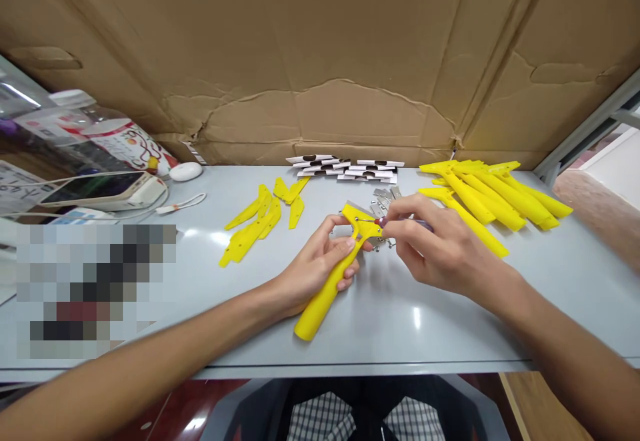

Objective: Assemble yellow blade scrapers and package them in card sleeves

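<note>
Over the pale grey table [450,334], between a pile of yellow handles [500,198] at the right and a group of flat yellow pieces [255,224] at the left, one yellow handle [323,301] is held at a slant, its wide head turned away from the person and its round butt pointed toward the front edge. The whole handle could be rolled out of line if it is pinched too lightly while force is applied at the head, since it seems to be steadied by one hand alone. The screwdriver [379,222] could be made to slip, and the supporting fingers could be jabbed, if it is pushed at too flat an angle. The metal plates [385,197] and loose small metal parts [377,248] near the head could be scattered if they are brushed by a knuckle. By the left hand [325,254] the handle's neck is gripped, with the thumb laid along the top and the fingers curled beneath. By the right hand [440,241] the screwdriver is gripped, the fingers being bunched around its grip. Whether its tip is seated in the small screw [357,219] cannot be told surely at this size.
</note>
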### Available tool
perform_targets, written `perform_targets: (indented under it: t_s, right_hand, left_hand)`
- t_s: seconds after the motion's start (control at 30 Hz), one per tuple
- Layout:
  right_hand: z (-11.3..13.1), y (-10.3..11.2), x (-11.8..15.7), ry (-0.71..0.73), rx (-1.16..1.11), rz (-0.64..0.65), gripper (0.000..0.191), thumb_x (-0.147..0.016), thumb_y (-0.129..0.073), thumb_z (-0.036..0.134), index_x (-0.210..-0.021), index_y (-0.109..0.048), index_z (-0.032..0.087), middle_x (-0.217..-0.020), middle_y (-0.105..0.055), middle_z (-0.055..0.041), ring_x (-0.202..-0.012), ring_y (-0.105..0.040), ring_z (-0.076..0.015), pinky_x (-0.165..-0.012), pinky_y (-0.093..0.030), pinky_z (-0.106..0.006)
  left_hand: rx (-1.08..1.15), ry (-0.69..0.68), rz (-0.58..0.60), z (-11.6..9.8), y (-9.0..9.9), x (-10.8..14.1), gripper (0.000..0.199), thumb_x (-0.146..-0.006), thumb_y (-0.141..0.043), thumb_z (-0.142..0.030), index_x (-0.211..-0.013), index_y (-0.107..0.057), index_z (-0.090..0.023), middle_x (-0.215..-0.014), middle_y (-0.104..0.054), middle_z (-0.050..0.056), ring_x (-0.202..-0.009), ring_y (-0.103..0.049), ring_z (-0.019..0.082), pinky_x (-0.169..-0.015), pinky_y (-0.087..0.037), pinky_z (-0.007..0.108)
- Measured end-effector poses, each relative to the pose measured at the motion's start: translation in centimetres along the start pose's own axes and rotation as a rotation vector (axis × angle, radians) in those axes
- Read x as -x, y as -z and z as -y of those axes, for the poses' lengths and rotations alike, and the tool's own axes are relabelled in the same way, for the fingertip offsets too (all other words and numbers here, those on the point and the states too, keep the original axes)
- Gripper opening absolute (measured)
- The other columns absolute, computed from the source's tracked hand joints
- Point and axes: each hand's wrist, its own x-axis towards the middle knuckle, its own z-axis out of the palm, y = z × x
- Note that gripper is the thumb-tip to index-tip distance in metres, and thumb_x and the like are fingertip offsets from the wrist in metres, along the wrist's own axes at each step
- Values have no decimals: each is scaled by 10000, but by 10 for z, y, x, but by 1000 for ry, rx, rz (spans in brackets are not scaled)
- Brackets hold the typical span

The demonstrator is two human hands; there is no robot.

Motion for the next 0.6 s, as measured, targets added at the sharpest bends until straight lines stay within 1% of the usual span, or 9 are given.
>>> perform_targets:
  t_s: [0.13, 0.2, 0.27, 0.3, 0.33, 0.4, 0.5, 0.6]
  right_hand:
    - [-1, -1, 0, -6, 9, 23, 196, -967, -574, 31, -1081, -566, 191, -1094, -697, -75, -834, -658, -136, -601, -434, -259]
    - [-3, 0, -1, -8, 55, 13, 138, -982, -613, 92, -1076, -570, 185, -971, -711, -44, -737, -644, -127, -577, -422, -266]
    - [-4, 1, -1, -17, 135, -3, 82, -988, -650, 170, -991, -572, 194, -775, -660, 14, -606, -585, -117, -545, -400, -277]
    - [-5, 2, -2, -27, 168, -8, 102, -987, -658, 197, -947, -565, 201, -709, -623, 35, -561, -558, -113, -536, -393, -281]
    - [-5, 3, -2, -41, 186, -11, 122, -983, -662, 207, -923, -557, 206, -684, -607, 45, -538, -546, -110, -533, -393, -281]
    - [-5, 3, -2, -65, 182, -18, 110, -966, -665, 194, -956, -556, 200, -723, -641, 37, -542, -566, -108, -541, -407, -280]
    - [-3, 3, -2, -54, 140, -10, 142, -934, -648, 130, -1021, -551, 186, -826, -695, 1, -597, -617, -119, -547, -414, -274]
    - [-4, 1, 1, -29, 145, 21, 108, -950, -658, 140, -978, -570, 197, -766, -692, 22, -573, -616, -117, -536, -391, -272]
  left_hand:
    - [24, 20, -19, -2, -1, -1, 279, -1010, -632, -333, -1190, -429, -265, -1012, -665, 35, -581, -511, 59, -495, -412, 184]
    - [28, 24, -23, -3, -2, -1, 294, -1002, -643, -332, -1187, -425, -262, -998, -666, 36, -581, -512, 62, -494, -410, 185]
    - [23, 29, -12, -3, -2, 0, 306, -999, -647, -344, -1185, -418, -262, -950, -665, 27, -567, -509, 66, -490, -407, 190]
    - [21, 32, -5, -4, -3, 0, 309, -999, -647, -351, -1181, -414, -262, -925, -663, 22, -556, -504, 66, -486, -404, 192]
    - [19, 35, 0, -4, -3, 0, 310, -1000, -646, -356, -1178, -410, -263, -907, -663, 18, -545, -498, 65, -483, -401, 194]
    - [20, 38, -3, -5, -3, 1, 312, -1000, -647, -357, -1173, -406, -263, -912, -668, 20, -539, -494, 62, -485, -400, 196]
    - [30, 42, -30, -5, -4, 1, 322, -989, -664, -346, -1169, -410, -263, -992, -680, 43, -558, -505, 58, -493, -401, 198]
    - [56, 44, -48, -5, -3, 1, 326, -982, -673, -336, -1166, -413, -264, -1055, -681, 59, -573, -512, 57, -495, -394, 197]
